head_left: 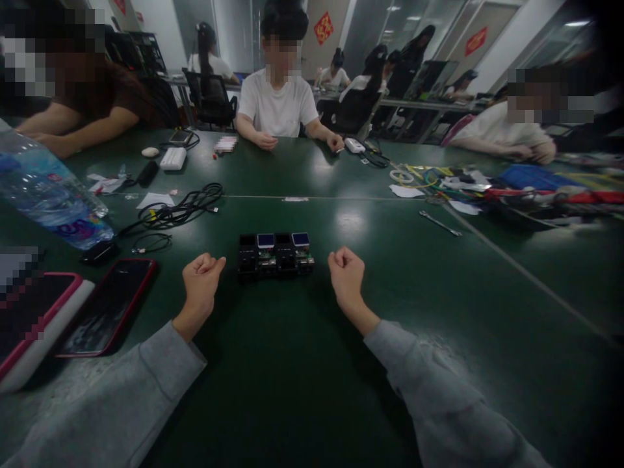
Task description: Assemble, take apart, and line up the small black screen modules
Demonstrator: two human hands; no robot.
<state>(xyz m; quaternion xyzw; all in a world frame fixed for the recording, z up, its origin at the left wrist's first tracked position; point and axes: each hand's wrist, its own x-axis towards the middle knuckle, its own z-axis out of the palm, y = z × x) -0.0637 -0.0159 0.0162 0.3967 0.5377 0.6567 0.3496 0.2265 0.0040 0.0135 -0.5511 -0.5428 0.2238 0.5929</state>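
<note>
A row of small electronic modules (276,255) lies on the dark green table in front of me: black housings alternate with green circuit boards that carry little square screens. To the left of the row, my left hand (201,276) is closed in a fist, thumb pointing toward the modules. My right hand (348,276) makes a similar fist on the other side. Neither hand touches the modules, and nothing shows in either fist. Grey sleeves cover both forearms.
On my left are a red-edged phone (110,309), a large plastic bottle (53,188) and coiled black cables (182,211). A wrench (440,223) lies right of centre, before a heap of wires and tools (517,185). A person in a white shirt (277,104) sits opposite; others sit around.
</note>
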